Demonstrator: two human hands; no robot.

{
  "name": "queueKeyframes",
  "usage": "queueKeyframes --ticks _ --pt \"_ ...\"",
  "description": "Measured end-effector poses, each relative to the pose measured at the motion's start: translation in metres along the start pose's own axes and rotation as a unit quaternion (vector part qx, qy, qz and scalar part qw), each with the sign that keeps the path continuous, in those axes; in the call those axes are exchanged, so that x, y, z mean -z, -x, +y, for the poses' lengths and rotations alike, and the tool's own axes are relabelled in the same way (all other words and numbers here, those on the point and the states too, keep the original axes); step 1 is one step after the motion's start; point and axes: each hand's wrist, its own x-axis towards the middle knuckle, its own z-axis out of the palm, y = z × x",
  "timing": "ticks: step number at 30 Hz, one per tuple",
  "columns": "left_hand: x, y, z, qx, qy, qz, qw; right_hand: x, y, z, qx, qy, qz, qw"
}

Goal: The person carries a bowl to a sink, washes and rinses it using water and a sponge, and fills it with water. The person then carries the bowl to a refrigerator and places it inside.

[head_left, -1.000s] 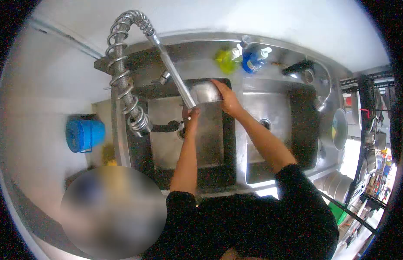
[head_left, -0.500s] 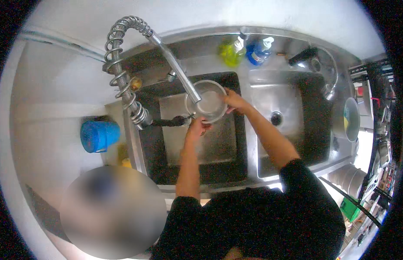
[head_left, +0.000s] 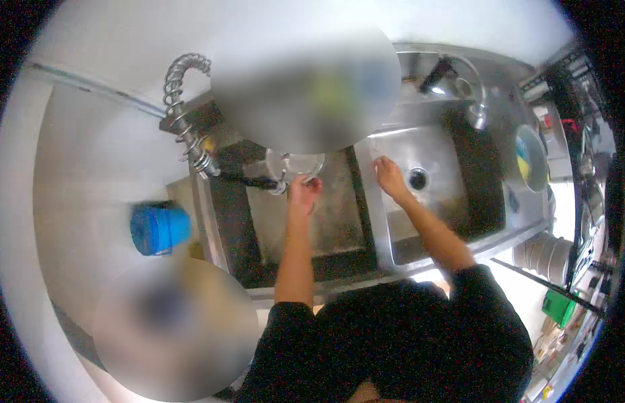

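Note:
A round, clear bowl [head_left: 295,165] is over the left sink basin [head_left: 319,221], its upper part hidden by a blurred patch. My left hand [head_left: 303,195] is closed at the bowl's near rim, thumb and fingers at its edge. Off to the right, my right hand [head_left: 391,178] is apart from the bowl, above the left side of the right basin [head_left: 426,144]. Its fingers are bent and close together, and I see nothing in them. The spring-coil faucet [head_left: 181,101] rises at the left; the blur covers its spout.
A second faucet [head_left: 479,114] curves over the right basin's back corner. A large pot [head_left: 530,158] stands on the right ledge. A blue bucket [head_left: 159,228] is left of the sink. Shelving [head_left: 584,181] lines the far right. Another blurred patch covers the lower left.
My right hand has let go of the bowl and moved right, to the right basin. My left hand stays at the bowl's rim. The view has shifted, and a blur now covers the soap bottles.

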Motion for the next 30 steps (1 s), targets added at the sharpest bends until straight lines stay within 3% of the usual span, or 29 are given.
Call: queueKeyframes --ticks 1,3,4,5,7,8,9,10,11,12,13,15,16,17,18,22,30 --pt "0.003 -0.002 -0.002 -0.007 -0.006 -0.015 1.0 0.007 0.012 0.018 0.087 0.099 0.064 0.989" --pt "0.017 -0.017 -0.005 0.018 0.034 -0.061 0.997 0.029 0.039 0.035 0.036 0.093 0.075 0.992" --pt "0.007 -0.008 -0.003 0.02 0.071 -0.036 0.997 0.048 0.053 0.041 0.006 0.093 0.085 0.992" --pt "-0.002 0.002 -0.003 0.026 0.106 -0.015 0.994 0.059 0.063 0.036 -0.081 0.087 0.112 0.986" --pt "0.017 -0.005 0.005 0.098 0.122 -0.088 0.984 0.083 0.08 0.025 -0.03 0.155 0.118 0.98" --pt "0.002 0.001 0.006 0.09 0.138 -0.042 0.985 0.105 0.079 -0.007 -0.132 0.077 -0.016 0.988" --pt "0.006 -0.003 0.008 0.071 0.08 -0.084 0.991 0.103 0.065 0.016 -0.047 0.157 -0.091 0.982" --pt "0.006 -0.002 0.011 0.097 0.144 -0.153 0.973 0.106 0.043 -0.016 -0.002 0.261 -0.282 0.923" --pt "0.008 -0.004 0.013 0.083 0.077 -0.166 0.98 0.116 0.043 -0.076 0.096 0.244 -0.364 0.894" --pt "0.015 -0.009 0.016 0.08 0.094 -0.068 0.99 0.128 0.043 -0.138 0.189 0.211 -0.439 0.853" --pt "0.044 -0.042 0.028 0.105 0.063 -0.029 0.992 0.124 0.043 -0.182 0.249 0.191 -0.46 0.831" --pt "0.081 -0.076 0.043 0.128 0.121 -0.168 0.97 0.099 0.049 -0.236 0.321 0.192 -0.433 0.82" --pt "0.064 -0.06 0.039 0.156 0.116 -0.113 0.974 0.081 0.046 -0.252 0.346 0.192 -0.419 0.817" --pt "0.07 -0.079 0.038 0.128 0.108 -0.06 0.984 0.066 0.046 -0.264 0.369 0.19 -0.405 0.814" --pt "0.09 -0.083 0.049 0.086 -0.065 -0.139 0.984 0.062 0.049 -0.279 0.384 0.187 -0.394 0.814" --pt "0.078 -0.048 0.033 0.096 0.023 -0.043 0.994 0.022 0.054 -0.316 0.446 0.16 -0.384 0.792" --pt "0.065 0.001 -0.007 0.054 0.071 -0.035 0.995 -0.034 0.087 -0.37 0.531 0.175 -0.437 0.705"
